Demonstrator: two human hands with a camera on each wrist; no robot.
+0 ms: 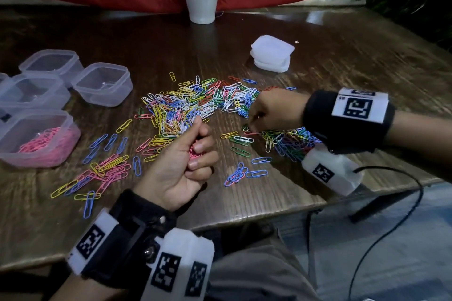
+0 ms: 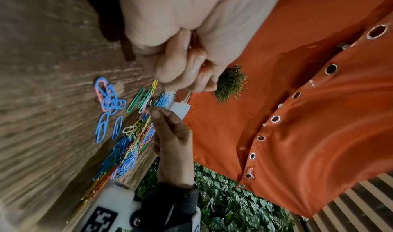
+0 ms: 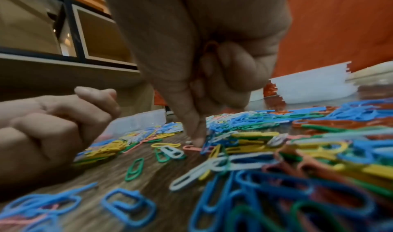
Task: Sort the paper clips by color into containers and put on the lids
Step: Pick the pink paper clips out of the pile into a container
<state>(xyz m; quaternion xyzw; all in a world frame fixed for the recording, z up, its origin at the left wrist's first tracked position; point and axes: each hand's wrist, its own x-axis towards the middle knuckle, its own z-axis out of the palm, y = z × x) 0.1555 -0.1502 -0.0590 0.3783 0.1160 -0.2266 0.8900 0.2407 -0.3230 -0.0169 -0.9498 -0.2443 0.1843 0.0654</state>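
Right fingers (image 3: 196, 134) on a pink clip (image 3: 191, 147), left hand (image 1: 182, 166) fisting pink clips (image 1: 197, 151).

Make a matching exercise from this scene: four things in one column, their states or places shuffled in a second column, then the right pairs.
Things:
1. left hand
2. right hand
3. nearest container
4. stack of lids

States or places:
a. fingertip down on a pink clip on the table
b. far side of the clip pile, near the plant pot
c. curled round a bunch of pink clips
d. holds loose pink clips, no lid on

Pairs: 1-c, 2-a, 3-d, 4-b
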